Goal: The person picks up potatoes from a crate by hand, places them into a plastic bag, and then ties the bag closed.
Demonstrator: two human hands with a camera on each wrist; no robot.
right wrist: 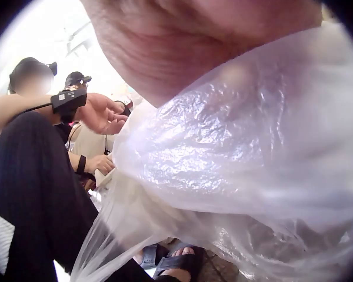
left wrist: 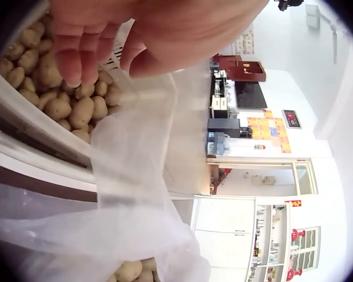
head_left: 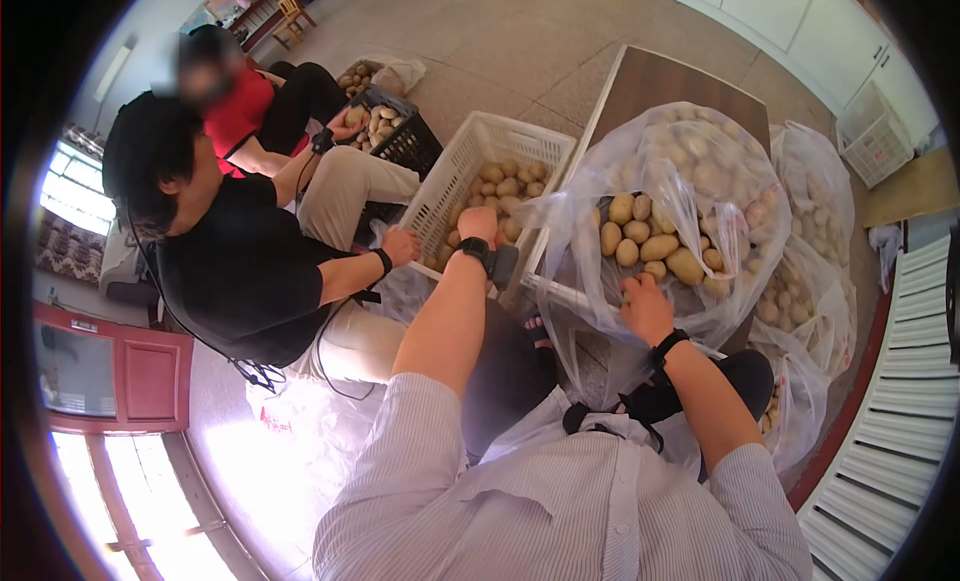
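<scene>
My left hand [head_left: 478, 224] hangs over a white plastic crate [head_left: 455, 146] of potatoes [head_left: 505, 181]. In the left wrist view its fingers [left wrist: 89, 50] droop loosely above the potatoes, nothing between them. My right hand [head_left: 645, 309] is at the near side of a large clear plastic bag [head_left: 560, 241]. Its fingertips lie right by the potatoes [head_left: 658, 248] in the bag's opening. The bag's film [right wrist: 223, 141] fills much of the right wrist view under the palm, and the fingers are hidden there.
The bag lies on a brown-topped low table [head_left: 680, 86]. More bagged potatoes [head_left: 790, 301] stand at the right. On the left sits a person in black [head_left: 240, 271], one hand at the crate; a person in red sits behind, near a black crate [head_left: 415, 146] of potatoes.
</scene>
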